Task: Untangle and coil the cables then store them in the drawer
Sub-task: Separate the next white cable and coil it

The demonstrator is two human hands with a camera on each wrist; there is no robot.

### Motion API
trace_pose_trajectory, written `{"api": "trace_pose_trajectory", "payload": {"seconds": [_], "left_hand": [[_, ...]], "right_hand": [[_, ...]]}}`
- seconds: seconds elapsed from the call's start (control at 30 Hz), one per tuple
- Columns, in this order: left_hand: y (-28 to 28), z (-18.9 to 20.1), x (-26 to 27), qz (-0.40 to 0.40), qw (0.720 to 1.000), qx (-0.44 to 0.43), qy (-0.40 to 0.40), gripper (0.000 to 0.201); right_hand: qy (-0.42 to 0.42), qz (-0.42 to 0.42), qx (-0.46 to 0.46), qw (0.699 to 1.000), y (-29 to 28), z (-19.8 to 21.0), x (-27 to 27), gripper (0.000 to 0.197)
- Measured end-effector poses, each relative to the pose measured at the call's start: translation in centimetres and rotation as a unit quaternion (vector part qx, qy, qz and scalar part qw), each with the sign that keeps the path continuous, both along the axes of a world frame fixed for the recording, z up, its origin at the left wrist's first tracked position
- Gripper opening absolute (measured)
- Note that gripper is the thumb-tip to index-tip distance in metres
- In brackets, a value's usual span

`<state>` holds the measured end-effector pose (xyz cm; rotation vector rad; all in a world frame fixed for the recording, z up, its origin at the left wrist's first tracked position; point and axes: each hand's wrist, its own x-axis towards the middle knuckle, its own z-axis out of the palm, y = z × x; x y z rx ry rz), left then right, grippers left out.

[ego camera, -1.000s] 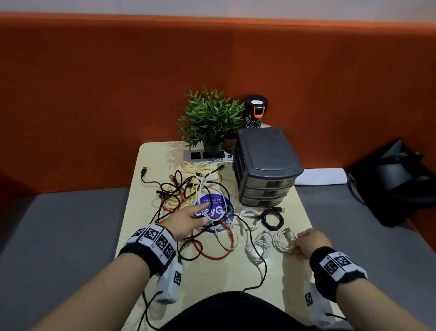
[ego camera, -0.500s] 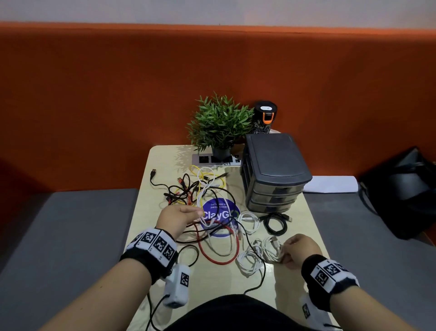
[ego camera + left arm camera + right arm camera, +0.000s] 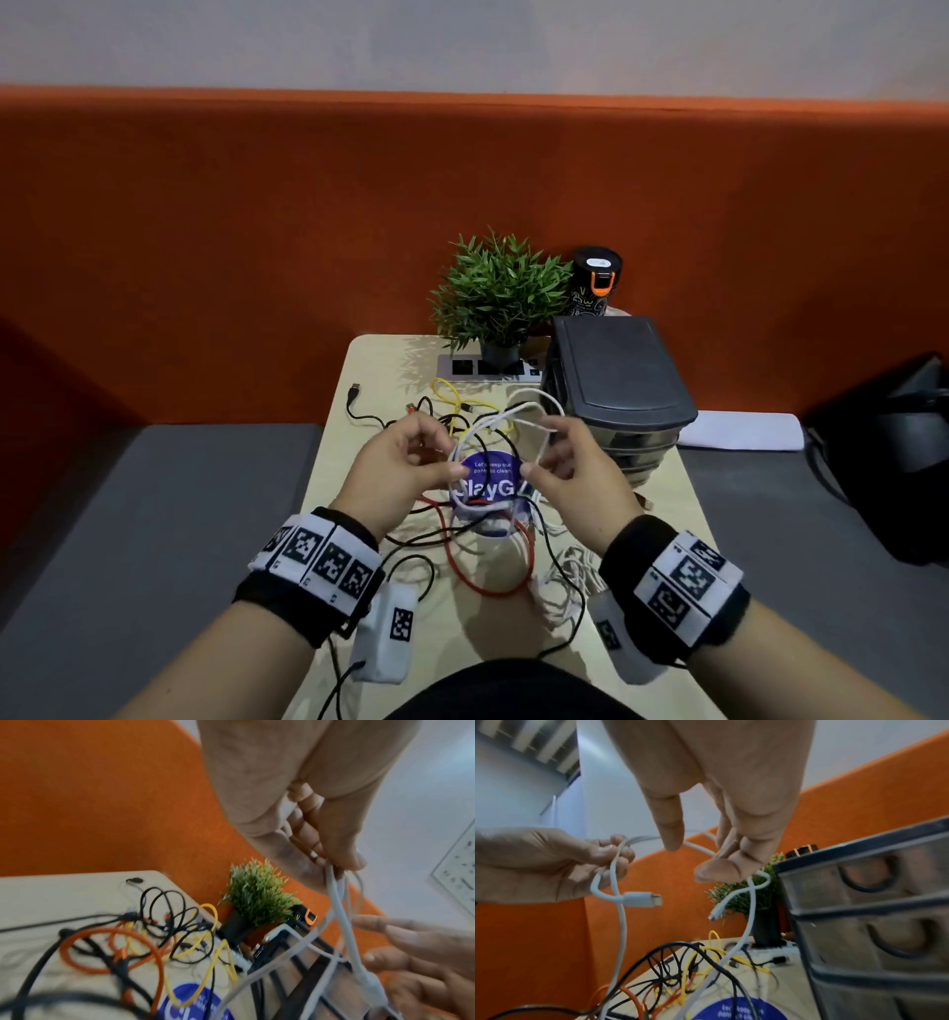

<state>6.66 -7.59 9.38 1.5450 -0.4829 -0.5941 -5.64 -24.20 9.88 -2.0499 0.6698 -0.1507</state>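
Both hands are raised above the table and hold one white cable [image 3: 518, 411] [image 3: 622, 923] between them. My left hand [image 3: 436, 455] [image 3: 331, 866] pinches a loop of it near one plug [image 3: 641, 899]. Thumb and fingers of my right hand [image 3: 544, 452] [image 3: 713, 860] pinch it near the other plug, which dangles. The cable's slack hangs down into the tangle of black, red and yellow cables [image 3: 462, 514] [image 3: 144, 943] on the table. The dark three-drawer unit [image 3: 616, 390] [image 3: 872, 912] stands at the right with its drawers shut.
A loose bunch of white cable [image 3: 570, 570] lies by my right wrist. A potted plant [image 3: 500, 298], a power strip [image 3: 462, 367] and a black bottle [image 3: 595, 280] stand at the table's far end. A black bag [image 3: 893, 452] sits on the grey bench to the right.
My left hand left the tangle and my right hand left the white bunch on the table. Both rose and now hold a white cable lifted out of the tangle.
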Motion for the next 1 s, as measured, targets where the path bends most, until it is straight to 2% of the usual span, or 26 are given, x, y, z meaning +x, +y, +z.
{"api": "trace_pose_trajectory", "payload": {"seconds": [0.07, 0.13, 0.3, 0.37, 0.47, 0.53, 0.6, 0.77, 0.83, 0.93, 1.0], "left_hand": [[0.6, 1.4, -0.2, 0.005, 0.999, -0.023, -0.021, 0.033], [1.2, 2.8, -0.3, 0.007, 0.999, -0.03, -0.041, 0.037], [2.4, 6.0, -0.6, -0.003, 0.997, -0.029, -0.071, 0.036], [2.9, 6.9, -0.2, 0.019, 0.995, -0.044, -0.082, 0.036], [3.5, 7.9, 1.0, 0.083, 0.99, -0.076, -0.085, 0.035], [3.8, 8.5, 1.8, 0.119, 0.985, -0.086, -0.091, 0.026], [3.8, 9.1, 2.2, 0.134, 0.982, -0.068, -0.114, 0.02], [3.2, 9.3, 2.6, 0.13, 0.965, 0.049, -0.222, 0.025], [2.7, 9.1, 2.5, 0.121, 0.95, 0.109, -0.266, 0.019], [2.0, 9.0, 1.9, 0.153, 0.881, 0.205, -0.399, 0.017], [1.5, 9.2, 1.2, 0.138, 0.864, 0.219, -0.431, 0.012]], "right_hand": [[-0.019, 0.01, 0.004, 1.0, 0.5, 1.0, 0.8, 0.056], [-0.053, 0.018, 0.032, 0.998, 0.9, 1.7, 1.5, 0.06], [-0.151, 0.061, 0.12, 0.979, 0.8, 3.9, 3.1, 0.028], [-0.163, 0.058, 0.116, 0.978, 0.2, 4.9, 3.5, 0.015], [-0.172, 0.051, 0.051, 0.983, -1.2, 6.0, 3.8, 0.013], [-0.173, 0.067, 0.022, 0.982, -1.8, 6.8, 3.6, 0.012], [-0.181, 0.083, 0.026, 0.98, -2.0, 7.5, 3.3, 0.013], [-0.19, 0.07, 0.072, 0.977, -1.4, 8.7, 2.9, 0.021], [-0.195, 0.049, 0.059, 0.978, -1.3, 9.2, 2.7, 0.024], [-0.174, 0.04, -0.017, 0.984, -1.0, 9.8, 2.4, 0.021], [-0.175, 0.027, -0.006, 0.984, -0.7, 10.1, 2.3, 0.02]]}}
